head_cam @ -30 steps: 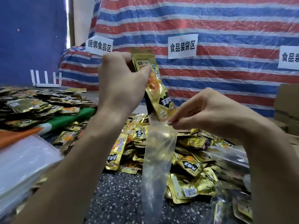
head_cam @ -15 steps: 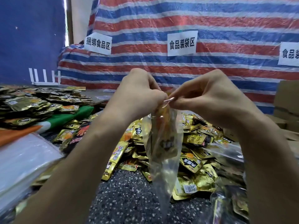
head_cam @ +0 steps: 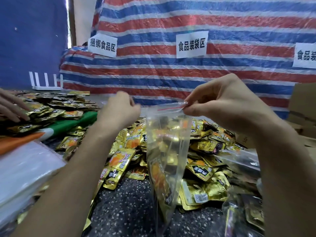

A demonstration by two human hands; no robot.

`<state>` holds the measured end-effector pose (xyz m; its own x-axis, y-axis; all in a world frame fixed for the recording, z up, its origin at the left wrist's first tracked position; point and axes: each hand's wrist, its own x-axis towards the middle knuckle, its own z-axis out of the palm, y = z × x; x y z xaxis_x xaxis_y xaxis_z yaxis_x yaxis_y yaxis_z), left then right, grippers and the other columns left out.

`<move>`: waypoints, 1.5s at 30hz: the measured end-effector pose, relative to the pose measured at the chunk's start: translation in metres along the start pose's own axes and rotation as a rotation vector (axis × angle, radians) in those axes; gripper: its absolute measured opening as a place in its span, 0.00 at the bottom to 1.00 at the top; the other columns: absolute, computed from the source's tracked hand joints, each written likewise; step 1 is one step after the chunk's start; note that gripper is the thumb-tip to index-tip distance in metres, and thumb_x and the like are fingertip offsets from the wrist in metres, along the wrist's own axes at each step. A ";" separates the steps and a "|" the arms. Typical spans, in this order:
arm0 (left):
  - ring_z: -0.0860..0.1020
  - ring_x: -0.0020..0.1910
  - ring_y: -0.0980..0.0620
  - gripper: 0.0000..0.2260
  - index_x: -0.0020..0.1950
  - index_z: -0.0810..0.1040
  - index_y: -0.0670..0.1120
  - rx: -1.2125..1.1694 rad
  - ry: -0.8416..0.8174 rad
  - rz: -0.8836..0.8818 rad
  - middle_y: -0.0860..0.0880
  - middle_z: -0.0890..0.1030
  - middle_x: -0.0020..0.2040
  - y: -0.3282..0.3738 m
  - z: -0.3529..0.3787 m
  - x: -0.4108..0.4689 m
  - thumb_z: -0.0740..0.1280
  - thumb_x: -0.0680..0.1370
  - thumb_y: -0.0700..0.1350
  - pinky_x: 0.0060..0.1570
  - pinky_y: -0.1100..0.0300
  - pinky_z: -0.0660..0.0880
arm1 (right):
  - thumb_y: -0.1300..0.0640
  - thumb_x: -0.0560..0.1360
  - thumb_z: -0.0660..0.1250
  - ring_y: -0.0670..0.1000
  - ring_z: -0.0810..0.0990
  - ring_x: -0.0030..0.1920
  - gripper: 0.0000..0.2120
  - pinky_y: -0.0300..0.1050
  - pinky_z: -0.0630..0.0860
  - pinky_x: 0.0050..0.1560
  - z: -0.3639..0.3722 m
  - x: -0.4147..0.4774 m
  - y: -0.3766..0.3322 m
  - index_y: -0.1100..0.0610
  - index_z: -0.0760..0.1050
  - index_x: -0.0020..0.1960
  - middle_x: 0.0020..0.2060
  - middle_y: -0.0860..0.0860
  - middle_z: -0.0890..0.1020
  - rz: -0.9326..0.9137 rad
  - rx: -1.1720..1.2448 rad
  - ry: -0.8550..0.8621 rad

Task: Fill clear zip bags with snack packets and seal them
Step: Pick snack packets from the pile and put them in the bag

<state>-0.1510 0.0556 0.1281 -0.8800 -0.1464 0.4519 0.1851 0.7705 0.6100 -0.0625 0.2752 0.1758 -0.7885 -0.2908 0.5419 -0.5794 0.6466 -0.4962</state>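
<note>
a red, white and blue striped tarp [head_cam: 188,74] is hanging across the back of the room, with a blue sheet [head_cam: 34,40] hanging to its left. white paper signs [head_cam: 191,44] with black characters are sticking to the tarp. in front of it a dark speckled tabletop [head_cam: 130,211] is lying under my arms. a pile of gold packets [head_cam: 205,170] is spreading over its middle and right side, and more are lying on the left, where another person's hand [head_cam: 12,106] is resting on them. a stack of clear plastic [head_cam: 25,168] is sitting at the near left, and cardboard boxes [head_cam: 304,103] are standing at the right edge.

i am holding a clear zip bag [head_cam: 167,142] above the pile, and it is hanging down with its lower tip pointing toward me. a snack packet [head_cam: 160,178] is sitting inside it, low down. my right hand [head_cam: 222,103] is pinching the bag's top right corner, right at the red zip line [head_cam: 169,108]. my left hand [head_cam: 119,108] is curling just beside the top left corner; it is blurred, so i cannot tell whether it is gripping the bag or touching it at all.
</note>
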 end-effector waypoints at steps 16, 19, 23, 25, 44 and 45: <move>0.79 0.50 0.44 0.08 0.51 0.77 0.44 0.479 -0.465 -0.312 0.46 0.80 0.49 -0.055 0.065 -0.003 0.68 0.75 0.46 0.58 0.51 0.77 | 0.57 0.71 0.76 0.46 0.77 0.34 0.04 0.44 0.74 0.37 0.002 -0.001 -0.002 0.49 0.86 0.40 0.35 0.53 0.84 -0.008 0.011 -0.099; 0.76 0.50 0.45 0.13 0.57 0.75 0.43 0.407 -0.362 -0.333 0.46 0.77 0.50 -0.050 0.057 0.000 0.66 0.79 0.51 0.57 0.52 0.76 | 0.57 0.71 0.76 0.52 0.79 0.37 0.04 0.49 0.76 0.39 0.002 -0.001 -0.002 0.48 0.86 0.40 0.36 0.54 0.84 -0.016 0.015 -0.108; 0.79 0.44 0.46 0.07 0.50 0.74 0.41 0.248 -0.270 -0.261 0.45 0.80 0.47 -0.026 0.031 0.002 0.67 0.78 0.44 0.43 0.55 0.78 | 0.56 0.71 0.76 0.55 0.77 0.35 0.04 0.51 0.74 0.38 0.002 -0.001 -0.003 0.47 0.86 0.41 0.37 0.58 0.83 -0.017 0.015 -0.110; 0.78 0.38 0.48 0.03 0.50 0.76 0.40 0.061 -0.195 -0.206 0.43 0.80 0.45 -0.009 0.009 0.000 0.64 0.78 0.39 0.31 0.58 0.72 | 0.57 0.71 0.76 0.52 0.75 0.35 0.05 0.49 0.72 0.38 0.002 -0.001 -0.004 0.47 0.86 0.40 0.38 0.59 0.83 -0.014 0.018 -0.113; 0.84 0.45 0.37 0.09 0.43 0.81 0.40 -0.671 0.056 0.152 0.36 0.84 0.46 0.063 -0.044 -0.048 0.71 0.68 0.28 0.40 0.38 0.82 | 0.59 0.71 0.77 0.48 0.73 0.32 0.04 0.43 0.69 0.34 0.006 0.000 -0.006 0.51 0.87 0.40 0.34 0.58 0.82 -0.078 0.048 -0.089; 0.85 0.44 0.38 0.11 0.41 0.81 0.42 -0.660 0.039 0.139 0.36 0.84 0.45 0.064 -0.041 -0.050 0.72 0.68 0.27 0.37 0.39 0.82 | 0.59 0.70 0.77 0.46 0.72 0.31 0.04 0.39 0.68 0.32 0.005 0.001 -0.004 0.51 0.87 0.40 0.32 0.55 0.82 -0.085 0.048 -0.067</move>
<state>-0.0771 0.0865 0.1715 -0.8144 -0.1052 0.5707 0.5351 0.2447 0.8086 -0.0614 0.2687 0.1751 -0.7471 -0.3911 0.5375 -0.6529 0.5835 -0.4829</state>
